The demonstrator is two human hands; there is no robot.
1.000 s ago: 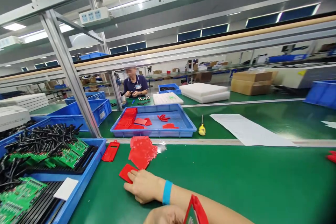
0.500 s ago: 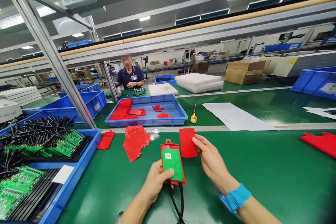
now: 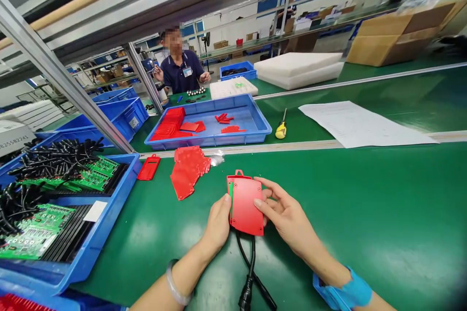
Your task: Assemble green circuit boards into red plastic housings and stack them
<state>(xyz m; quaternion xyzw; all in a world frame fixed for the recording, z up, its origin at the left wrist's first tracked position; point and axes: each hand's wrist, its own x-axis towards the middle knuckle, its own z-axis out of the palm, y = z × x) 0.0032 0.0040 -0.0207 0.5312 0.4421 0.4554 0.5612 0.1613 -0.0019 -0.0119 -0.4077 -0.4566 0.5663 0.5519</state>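
— Right, containers first. What's in the blue bin [image 3: 102,223] on the left?
— Green circuit boards [image 3: 40,231] in two groups, a heap of black cables [image 3: 65,160] over the far group, more over the near one. Black ribbed strips [image 3: 69,240] beside the near boards. White card [image 3: 95,211] against the right wall.
— And the blue tray [image 3: 207,143] beyond the seam?
— Red plates [image 3: 171,119] packed in at the left end, a few loose ones beside them. Small red pieces [image 3: 223,118] in the middle, bare floor to the right.
— Others?
— Small blue crate [image 3: 239,76] across the bench, dark items inside, too small to name. Cardboard box [image 3: 386,43] far right; contents hidden.
— Hands?
— Left hand [image 3: 219,221] closed around the left edge of a red case [image 3: 239,173], thumb along the side. Right hand [image 3: 284,209] pinching a red cover [image 3: 246,206] by its right edge.
— Where are case and cover?
— Both in front of the wearer, over the green bench [image 3: 350,214]. Cover lies on the case, slightly askew; a strip of green board [image 3: 231,199] shows at left. Two black leads [image 3: 252,257] hang from the lower end.
— Nearby?
— Pile of red sheets [image 3: 188,170] up and left, just short of the tray.
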